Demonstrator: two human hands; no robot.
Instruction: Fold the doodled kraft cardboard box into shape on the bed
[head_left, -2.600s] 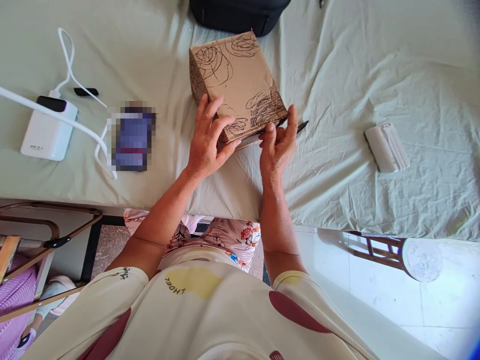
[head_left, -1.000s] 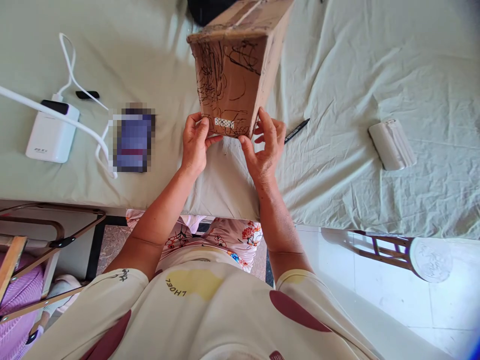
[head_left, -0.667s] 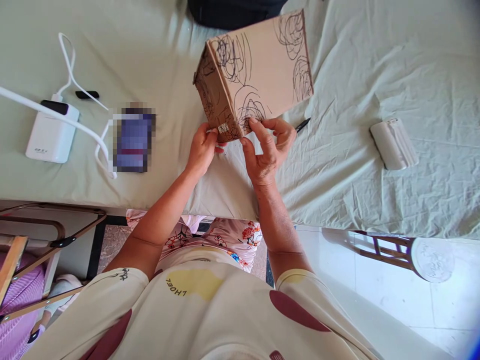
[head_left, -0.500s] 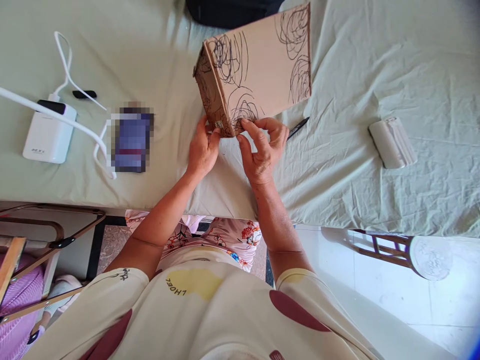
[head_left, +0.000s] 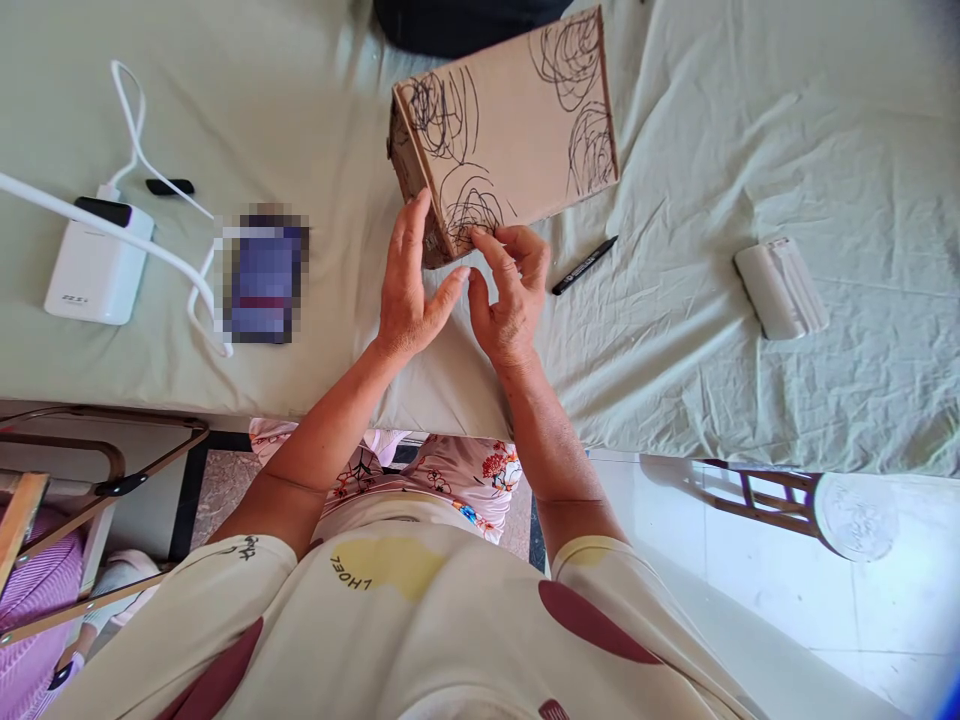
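Cardboard box [head_left: 517,130] looks light, stiff, dentable; I'd grip 2 opposite edges. Left hand [head_left: 407,298]: spread wide; right hand [head_left: 511,298]: half-curled at the near corner, hold unclear.

Likely a room in a home: rumpled pale-green sheet [head_left: 697,220], wooden-legged stool [head_left: 851,515], white tiled floor [head_left: 799,605]

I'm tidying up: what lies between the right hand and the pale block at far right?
The head view shows a black marker on the cloth between them, nearer the right hand.
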